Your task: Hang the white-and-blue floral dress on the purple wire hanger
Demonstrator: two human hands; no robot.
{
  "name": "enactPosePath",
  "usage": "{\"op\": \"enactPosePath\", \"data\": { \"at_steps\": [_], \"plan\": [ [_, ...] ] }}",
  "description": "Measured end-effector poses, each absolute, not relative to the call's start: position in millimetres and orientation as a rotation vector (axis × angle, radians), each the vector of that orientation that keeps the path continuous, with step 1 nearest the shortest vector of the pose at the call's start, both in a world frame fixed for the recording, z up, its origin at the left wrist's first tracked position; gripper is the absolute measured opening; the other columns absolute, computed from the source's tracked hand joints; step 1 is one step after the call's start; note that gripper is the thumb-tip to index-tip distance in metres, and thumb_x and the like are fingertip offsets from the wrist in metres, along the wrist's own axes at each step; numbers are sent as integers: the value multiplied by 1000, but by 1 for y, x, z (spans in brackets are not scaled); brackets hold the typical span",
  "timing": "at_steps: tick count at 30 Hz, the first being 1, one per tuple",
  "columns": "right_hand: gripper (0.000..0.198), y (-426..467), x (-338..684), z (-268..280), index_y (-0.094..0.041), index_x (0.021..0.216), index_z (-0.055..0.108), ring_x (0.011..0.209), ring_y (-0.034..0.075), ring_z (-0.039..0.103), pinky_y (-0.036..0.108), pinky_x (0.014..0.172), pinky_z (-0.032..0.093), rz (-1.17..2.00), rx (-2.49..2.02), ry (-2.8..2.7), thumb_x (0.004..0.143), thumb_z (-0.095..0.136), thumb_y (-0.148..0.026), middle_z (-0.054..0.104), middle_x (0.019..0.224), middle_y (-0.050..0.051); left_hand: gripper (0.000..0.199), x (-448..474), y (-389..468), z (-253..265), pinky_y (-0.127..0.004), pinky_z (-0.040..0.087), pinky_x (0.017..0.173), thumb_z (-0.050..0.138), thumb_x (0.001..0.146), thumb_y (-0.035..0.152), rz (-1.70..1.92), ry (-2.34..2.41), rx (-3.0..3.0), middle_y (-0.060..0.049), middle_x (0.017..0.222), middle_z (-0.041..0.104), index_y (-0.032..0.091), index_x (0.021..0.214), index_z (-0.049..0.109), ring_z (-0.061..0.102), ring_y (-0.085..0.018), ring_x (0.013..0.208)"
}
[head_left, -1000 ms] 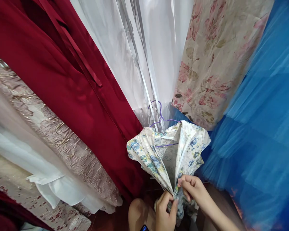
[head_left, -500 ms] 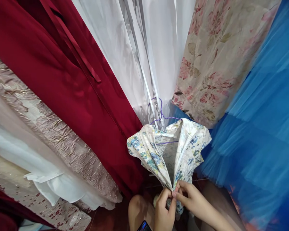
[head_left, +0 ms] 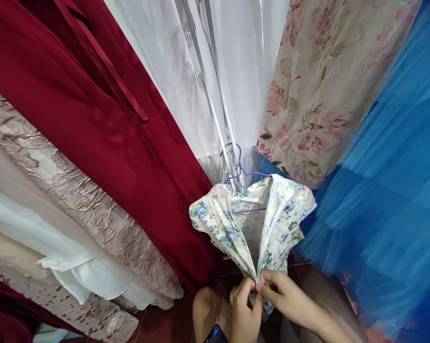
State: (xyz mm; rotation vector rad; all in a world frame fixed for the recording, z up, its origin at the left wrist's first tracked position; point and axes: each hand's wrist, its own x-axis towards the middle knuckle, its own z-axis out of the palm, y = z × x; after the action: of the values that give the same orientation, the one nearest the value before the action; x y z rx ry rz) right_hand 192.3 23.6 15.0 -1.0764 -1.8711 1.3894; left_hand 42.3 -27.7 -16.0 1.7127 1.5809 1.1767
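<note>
A white floral dress (head_left: 227, 228) with blue and yellow flowers hangs on a purple wire hanger (head_left: 240, 159). Its zipper (head_left: 271, 231) is undone from the neck down, so the two edges part in a V. At the bottom of that V, my left hand (head_left: 246, 302) pinches the left edge of the fabric. Close against it, my right hand (head_left: 281, 290) pinches the same spot from the right, thumb and forefinger together. My fingers hide the zipper pull. Below the hands, the lower part of the dress is mostly covered.
Long gowns surround me: a dark red one (head_left: 136, 157), a white one (head_left: 165, 62) with grey ribbons (head_left: 215, 90), a pink floral one (head_left: 318, 95) and blue tulle (head_left: 383, 190). A phone (head_left: 216, 335) lies by my bare knee (head_left: 208, 309). Tiled floor (head_left: 158, 319) shows below.
Almost nothing differs. Both hands stay pinched at the bottom of the zipper opening, and the view has shifted very slightly.
</note>
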Motion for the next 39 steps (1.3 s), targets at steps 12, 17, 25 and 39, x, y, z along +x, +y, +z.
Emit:
{"op": "enactPosePath", "data": {
  "at_steps": [12, 17, 25, 39],
  "plan": [
    [26, 20, 193, 12, -15, 69, 61, 37, 7, 38, 19, 42, 28, 1757, -977, -1521, 88, 57, -33, 51, 42, -7, 21, 47, -28, -14, -21, 46, 69, 50, 95, 30, 1094, 1638, 1680, -3, 77, 65, 18, 80, 59, 62, -16, 76],
    [33, 21, 194, 20, -16, 66, 60, 34, 6, 35, 20, 41, 26, 1818, -946, -1479, 85, 64, -42, 51, 40, -7, 20, 47, -30, -18, -25, 49, 77, 49, 94, 31, 1113, 1643, 1672, -6, 87, 69, 19, 98, 65, 64, -19, 82],
    [38, 45, 187, 54, -16, 64, 61, 34, 6, 35, 21, 41, 25, 1749, -884, -1358, 79, 70, -50, 50, 38, -7, 14, 50, -18, -18, -24, 48, 74, 51, 93, 26, 1156, 1562, 1696, -6, 83, 67, 17, 90, 62, 63, -18, 79],
    [26, 142, 170, 155, -14, 68, 71, 37, 7, 28, 25, 42, 22, 1519, -642, -1078, 79, 71, -37, 42, 38, -7, 13, 67, -11, 4, -24, 36, 66, 48, 86, 12, 918, 1600, 1887, -2, 78, 57, 20, 76, 47, 52, -16, 73]
  ]
}}
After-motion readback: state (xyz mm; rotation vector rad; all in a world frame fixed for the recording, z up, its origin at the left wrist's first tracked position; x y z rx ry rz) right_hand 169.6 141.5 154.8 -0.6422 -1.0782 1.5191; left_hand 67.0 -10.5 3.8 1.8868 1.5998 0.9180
